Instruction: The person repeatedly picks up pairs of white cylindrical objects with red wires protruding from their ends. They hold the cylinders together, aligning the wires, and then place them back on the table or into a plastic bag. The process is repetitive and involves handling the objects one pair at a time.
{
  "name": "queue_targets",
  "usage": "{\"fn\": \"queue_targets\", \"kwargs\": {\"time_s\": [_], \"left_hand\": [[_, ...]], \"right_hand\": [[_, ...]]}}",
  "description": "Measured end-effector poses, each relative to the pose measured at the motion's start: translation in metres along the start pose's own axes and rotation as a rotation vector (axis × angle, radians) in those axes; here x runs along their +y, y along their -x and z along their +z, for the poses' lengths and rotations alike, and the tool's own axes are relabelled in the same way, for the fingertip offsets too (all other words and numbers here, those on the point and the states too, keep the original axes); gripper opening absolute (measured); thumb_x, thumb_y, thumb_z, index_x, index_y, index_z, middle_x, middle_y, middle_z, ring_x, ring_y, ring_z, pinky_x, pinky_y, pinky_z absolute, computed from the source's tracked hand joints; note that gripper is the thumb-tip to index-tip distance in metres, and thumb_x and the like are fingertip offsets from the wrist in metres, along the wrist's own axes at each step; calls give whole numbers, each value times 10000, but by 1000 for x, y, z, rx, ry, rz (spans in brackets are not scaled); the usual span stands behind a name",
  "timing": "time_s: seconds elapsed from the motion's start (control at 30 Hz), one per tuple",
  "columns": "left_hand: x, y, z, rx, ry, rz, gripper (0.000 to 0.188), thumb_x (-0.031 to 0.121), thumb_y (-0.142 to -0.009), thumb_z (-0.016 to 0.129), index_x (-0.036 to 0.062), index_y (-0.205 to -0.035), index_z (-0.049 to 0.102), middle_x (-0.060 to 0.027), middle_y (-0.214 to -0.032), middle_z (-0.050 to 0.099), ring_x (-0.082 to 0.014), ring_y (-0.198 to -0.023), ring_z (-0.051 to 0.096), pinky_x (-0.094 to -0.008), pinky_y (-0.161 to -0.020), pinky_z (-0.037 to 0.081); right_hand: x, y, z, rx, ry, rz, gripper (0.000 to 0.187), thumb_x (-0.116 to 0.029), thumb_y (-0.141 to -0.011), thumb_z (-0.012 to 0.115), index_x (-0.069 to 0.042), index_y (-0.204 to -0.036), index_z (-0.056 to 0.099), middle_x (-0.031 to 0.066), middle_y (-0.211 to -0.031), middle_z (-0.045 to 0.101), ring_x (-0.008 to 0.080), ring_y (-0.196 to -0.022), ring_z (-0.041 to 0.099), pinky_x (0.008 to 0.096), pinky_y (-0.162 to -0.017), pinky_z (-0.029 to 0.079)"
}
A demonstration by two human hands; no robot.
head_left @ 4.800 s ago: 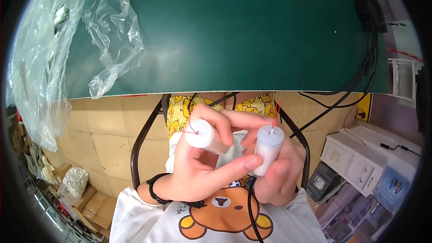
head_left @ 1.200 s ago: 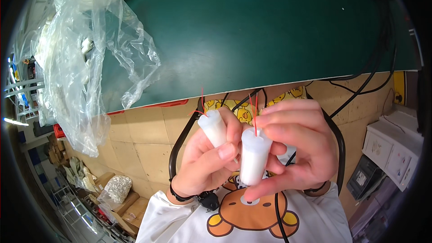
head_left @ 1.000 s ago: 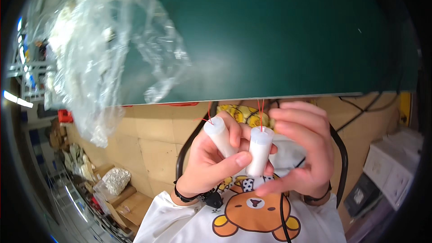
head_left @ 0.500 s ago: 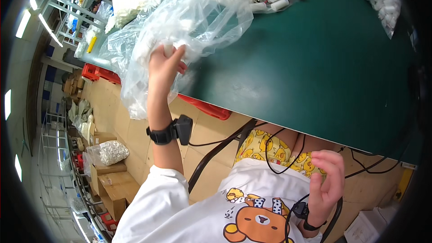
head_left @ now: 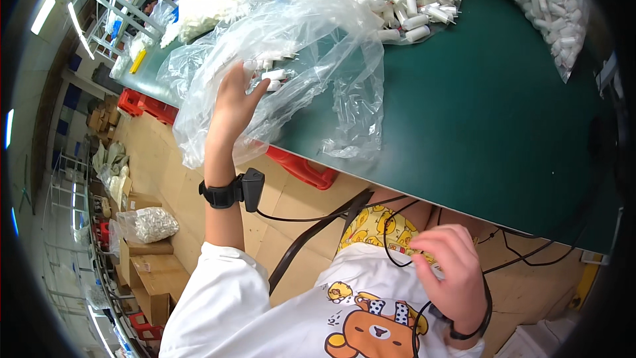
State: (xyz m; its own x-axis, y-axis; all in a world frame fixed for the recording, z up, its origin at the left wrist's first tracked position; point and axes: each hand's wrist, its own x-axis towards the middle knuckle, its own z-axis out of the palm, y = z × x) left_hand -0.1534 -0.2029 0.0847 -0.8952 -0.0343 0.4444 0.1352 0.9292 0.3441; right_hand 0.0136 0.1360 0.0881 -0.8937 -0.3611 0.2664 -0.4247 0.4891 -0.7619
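My left hand (head_left: 232,105) reaches over the table edge at the mouth of a crumpled clear plastic bag (head_left: 311,53). Its thumb stands apart from the fingers, whose tips are partly hidden. Several small white cylinders (head_left: 273,75) with thin pins lie in the bag just beyond the thumb. My right hand (head_left: 452,278) hovers in front of my body, above my lap; its fingers are curved, the thumb is apart, and nothing shows in it.
A pile of white cylinders (head_left: 414,6) lies at the back of the green table (head_left: 464,113). Another bagful (head_left: 553,16) sits at the far right. Black cables (head_left: 301,219) run from my wrists past a chair arm. Cardboard boxes (head_left: 156,282) stand on the floor at left.
The thumb of my left hand has spread, and white cylinders now show loose beside it. More of the bag hangs toward the table's front edge. My right hand has moved left.
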Motion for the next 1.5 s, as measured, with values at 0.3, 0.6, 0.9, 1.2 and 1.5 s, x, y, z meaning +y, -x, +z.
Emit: {"fn": "queue_targets", "kwargs": {"time_s": [0.3,0.6,0.9,1.2,1.5], "left_hand": [[26,-33,-73,8,112,9,485,385,-778,591,-71,-929,524,-218,-894,550,-310,-832,524,-353,-771,400],[19,-133,-170,211,10,-104,477,491,-780,546,17,-821,524,-52,-724,492,-134,-680,469,-287,-619,395],[16,-107,-136,1,276,-208,640,617,-710,527,59,-1021,499,-85,-962,470,-178,-940,408,-387,-810,330],[64,-89,-155,-36,981,-225,426,413,-799,536,64,-1035,481,-122,-1088,505,-233,-1003,514,-384,-839,431],[106,67,-80,-656,1146,-501,275,273,-873,473,40,-1020,460,-108,-985,559,-196,-870,566,-318,-758,463]], "right_hand": [[-41,-163,69,-335,698,-589,208,-189,-731,567,10,-761,617,157,-1093,496,278,-1074,421,410,-875,343],[-30,-276,97,-306,799,-644,398,-348,-816,478,3,-972,583,129,-1037,543,278,-1011,498,537,-928,281],[-49,-241,25,-522,862,-563,370,-308,-855,469,-38,-1107,490,102,-1146,497,248,-1092,464,489,-982,257],[-63,-262,6,-172,635,-760,353,-309,-815,516,-3,-987,557,128,-1079,529,284,-1030,492,476,-911,313],[-18,-148,25,-434,625,-548,299,-226,-778,552,-6,-980,572,131,-1270,399,248,-1179,368,532,-953,276]]}}
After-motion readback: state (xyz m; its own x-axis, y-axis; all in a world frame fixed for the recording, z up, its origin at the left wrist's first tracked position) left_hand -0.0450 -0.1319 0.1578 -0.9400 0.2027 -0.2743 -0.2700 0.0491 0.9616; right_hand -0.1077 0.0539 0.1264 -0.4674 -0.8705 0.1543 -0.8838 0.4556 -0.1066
